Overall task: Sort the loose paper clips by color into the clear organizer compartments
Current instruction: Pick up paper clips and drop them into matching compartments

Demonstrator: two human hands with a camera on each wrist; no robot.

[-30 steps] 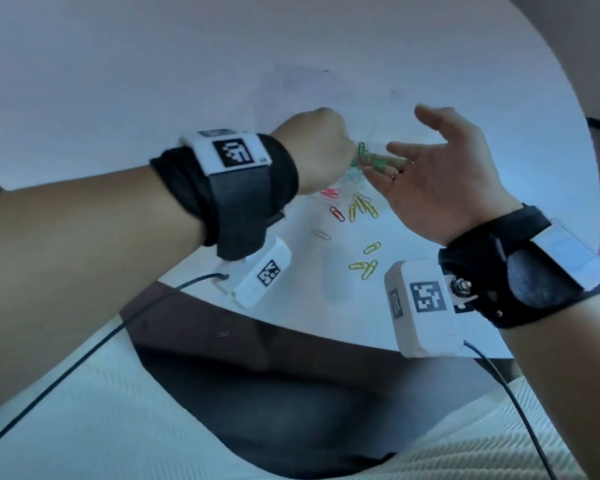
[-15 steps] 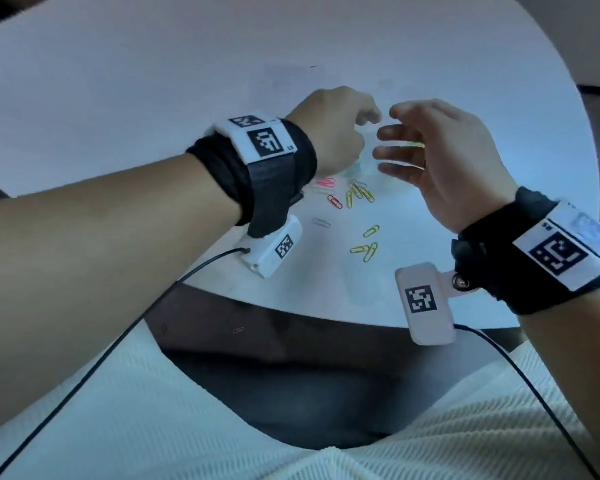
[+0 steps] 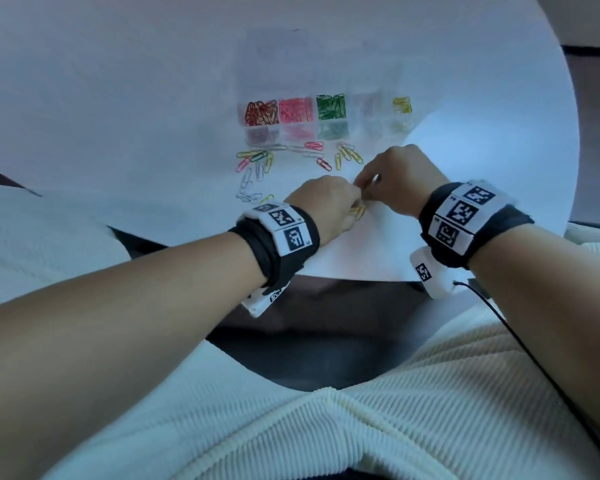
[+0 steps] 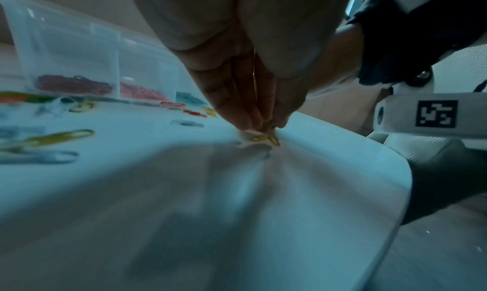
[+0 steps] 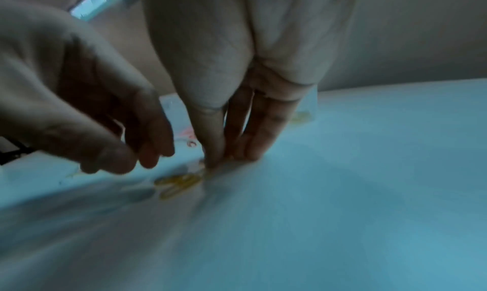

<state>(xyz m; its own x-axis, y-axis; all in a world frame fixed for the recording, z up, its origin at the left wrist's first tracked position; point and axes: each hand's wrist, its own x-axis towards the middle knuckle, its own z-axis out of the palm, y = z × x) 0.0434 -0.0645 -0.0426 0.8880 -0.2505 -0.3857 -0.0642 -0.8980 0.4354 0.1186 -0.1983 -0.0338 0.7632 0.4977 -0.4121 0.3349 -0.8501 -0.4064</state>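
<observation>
Head view: both hands low over the near edge of the white table. Left hand and right hand meet fingertip to fingertip above a few yellow clips lying on the table. Clear organizer sits farther back; its front row holds, left to right, red, pink, green, pale and yellow clips. Loose clips of mixed colours lie scattered between organizer and hands.

Left wrist view: left hand points down, fingers bunched together, tips at the table right over the yellow clips. Whether this grip has a clip pinched, cannot tell. Organizer at left, red and pink clips inside.

Right wrist view: blurred. Right hand fingers straight down, tips on the table just beside the yellow clips; its grip holds nothing visible. Left hand at left, fingers curled, hovering close above the table.
</observation>
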